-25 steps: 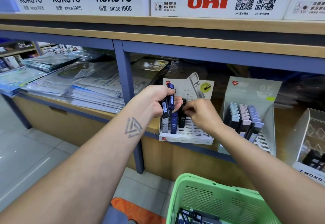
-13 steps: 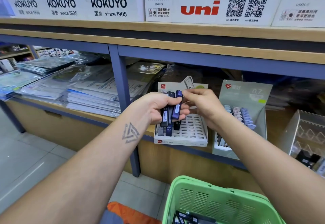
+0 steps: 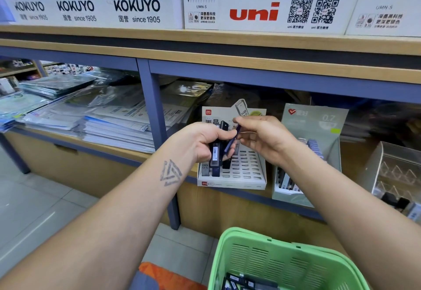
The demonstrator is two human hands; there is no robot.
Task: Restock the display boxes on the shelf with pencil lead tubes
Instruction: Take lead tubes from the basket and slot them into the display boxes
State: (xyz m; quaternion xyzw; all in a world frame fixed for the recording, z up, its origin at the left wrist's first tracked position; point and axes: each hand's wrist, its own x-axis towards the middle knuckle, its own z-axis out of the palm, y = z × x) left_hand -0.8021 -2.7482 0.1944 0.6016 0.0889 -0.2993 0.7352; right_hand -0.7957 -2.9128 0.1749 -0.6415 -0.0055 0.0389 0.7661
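Dark lead tubes (image 3: 216,153) gripped in left hand (image 3: 205,144), right hand (image 3: 262,139) pinching one blue tube (image 3: 230,145) above white display box (image 3: 246,173).

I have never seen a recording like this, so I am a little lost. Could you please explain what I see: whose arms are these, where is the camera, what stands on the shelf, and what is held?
There is no machine here. The two arms belong to one person, and the single camera sits on that person's head, looking forward and down.

The left hand grips a few dark pencil lead tubes. The right hand pinches one blue tube beside them.

Behind the hands, on the wooden shelf, stands a white display box with many bare slots and a few tubes at its left side. To its right is a grey-green box marked 0.7, holding lilac-capped tubes. At the bottom, a green basket holds more tubes.
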